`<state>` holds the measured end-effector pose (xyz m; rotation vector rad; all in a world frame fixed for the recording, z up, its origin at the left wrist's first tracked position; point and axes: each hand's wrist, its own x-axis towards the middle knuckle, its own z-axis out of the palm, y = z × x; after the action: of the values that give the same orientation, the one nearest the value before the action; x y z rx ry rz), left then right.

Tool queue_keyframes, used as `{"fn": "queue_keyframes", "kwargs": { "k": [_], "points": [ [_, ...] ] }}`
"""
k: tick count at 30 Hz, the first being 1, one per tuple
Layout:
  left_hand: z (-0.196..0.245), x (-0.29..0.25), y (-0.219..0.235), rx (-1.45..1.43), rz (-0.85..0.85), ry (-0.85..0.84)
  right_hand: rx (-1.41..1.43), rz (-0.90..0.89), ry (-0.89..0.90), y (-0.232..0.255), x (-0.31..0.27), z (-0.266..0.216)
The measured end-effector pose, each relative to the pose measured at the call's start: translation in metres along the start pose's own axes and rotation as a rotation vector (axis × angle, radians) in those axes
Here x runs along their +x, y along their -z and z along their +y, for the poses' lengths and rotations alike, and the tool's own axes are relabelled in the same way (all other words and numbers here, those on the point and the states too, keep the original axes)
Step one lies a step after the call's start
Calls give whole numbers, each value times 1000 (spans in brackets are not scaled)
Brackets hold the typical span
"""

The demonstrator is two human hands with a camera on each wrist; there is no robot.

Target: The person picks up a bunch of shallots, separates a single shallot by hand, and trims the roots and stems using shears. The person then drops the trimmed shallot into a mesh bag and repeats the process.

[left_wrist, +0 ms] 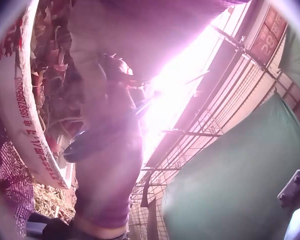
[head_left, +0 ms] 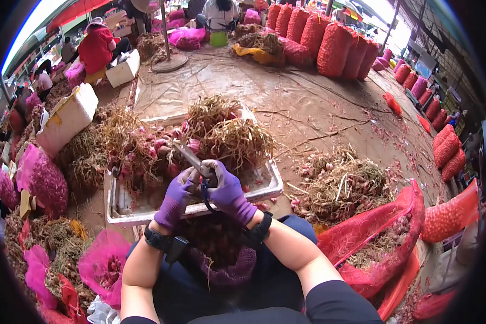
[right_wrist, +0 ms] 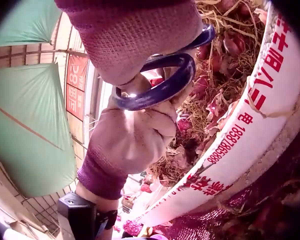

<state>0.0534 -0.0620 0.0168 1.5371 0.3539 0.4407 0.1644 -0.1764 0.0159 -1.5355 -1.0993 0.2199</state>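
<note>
One grip, the right (head_left: 228, 190), clasps scissors (head_left: 190, 157) above the tray's near rim (head_left: 127, 218), open floor (head_left: 313, 116) beyond; left grip (head_left: 179, 196) unclear.

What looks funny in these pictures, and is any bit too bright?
Head view: things bend near the dark round border, while the scissors look fairly clear; left wrist view: bright pink-white glare washes across the middle, and the right hand looks hazy; right wrist view: less glare, so the red lettering on the white tray shows plainly.
</note>
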Motion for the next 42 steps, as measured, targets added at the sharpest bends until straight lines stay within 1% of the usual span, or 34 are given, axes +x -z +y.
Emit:
{"fn": "queue_keyframes", "kwargs": {
  "k": [1,2,3,4,5,7,8,9,10,11,12,13,14,15,16,18,20,21,22,24,25,27,28,30,31,33,34,35,36,37,39,40,41,42],
  "points": [
    [21,-6,-5,35,-37,44,-11,11,-2,1,0,-1],
    [27,-11,-7,33,-38,51,-11,67,49,-2,-1,0],
    [32,-14,-8,-91,-120,123,-10,65,45,-2,-1,0],
    [34,-16,-8,-215,-201,192,-21,69,-20,-1,-1,0],
    [30,-16,-6,-217,-201,194,-32,72,-86,0,-1,1],
    [18,-17,-2,-197,-257,159,-5,75,-117,-1,0,9],
    [25,-16,-5,-350,-242,258,45,73,-112,-2,1,11],
    [22,-15,-3,-354,-242,260,95,70,-107,-2,2,12],
    [18,-14,0,-389,-217,241,164,10,-63,0,0,12],
    [15,-14,2,-425,-190,220,103,-64,-43,4,0,5],
    [22,-15,1,-362,-154,217,91,-104,-25,4,-2,-1],
    [15,-15,6,-365,-151,218,81,-143,-6,4,-4,-4],
    [10,-13,12,-225,-169,243,23,-132,100,2,-5,-2],
    [7,-12,15,-83,-186,269,25,-133,99,1,-6,0],
    [3,-15,13,-62,-145,262,44,-145,60,0,-6,2],
    [17,-15,3,-53,-132,242,90,-152,-37,1,-5,-3],
    [18,-13,-2,-44,-120,216,86,-126,-76,1,-4,-5],
    [12,-10,-3,-114,-107,152,82,-98,-114,1,-3,-6],
    [8,-7,-5,-184,-96,88,79,-96,-110,-1,-1,-1],
    [2,-8,-9,-195,-78,75,484,89,-228,-3,5,1],
    [0,-10,-11,-204,-58,68,417,89,-338,2,5,1],
    [-3,-11,-13,-213,-41,64,297,92,-362,8,6,6],
    [-4,-11,-14,-203,-49,66,296,94,-362,7,6,12],
    [-5,-11,-14,-192,-58,72,451,143,-419,4,4,20],
    [-5,-10,-12,-209,-88,79,451,142,-422,3,2,24],
    [-1,-6,-11,-226,-115,82,740,250,-646,3,5,21],
    [3,-6,-13,-284,-139,65,857,226,-727,8,5,20],
    [4,-8,-15,-344,-154,56,1036,199,-746,12,2,32],
    [0,-5,-16,-398,-137,32,1059,114,-751,19,2,37],
    [7,-7,-18,-476,-110,66,1090,17,-764,24,4,42],
    [1,-6,-14,-529,-127,51,1151,-8,-729,28,7,6],
    [-8,-4,-10,-549,-103,79,1004,33,-696,26,4,-2],
    [-8,-5,-8,-614,-135,87,848,77,-643,24,5,-4],
    [-11,-4,-4,-596,-113,111,736,109,-583,18,8,5]
  ]
}}
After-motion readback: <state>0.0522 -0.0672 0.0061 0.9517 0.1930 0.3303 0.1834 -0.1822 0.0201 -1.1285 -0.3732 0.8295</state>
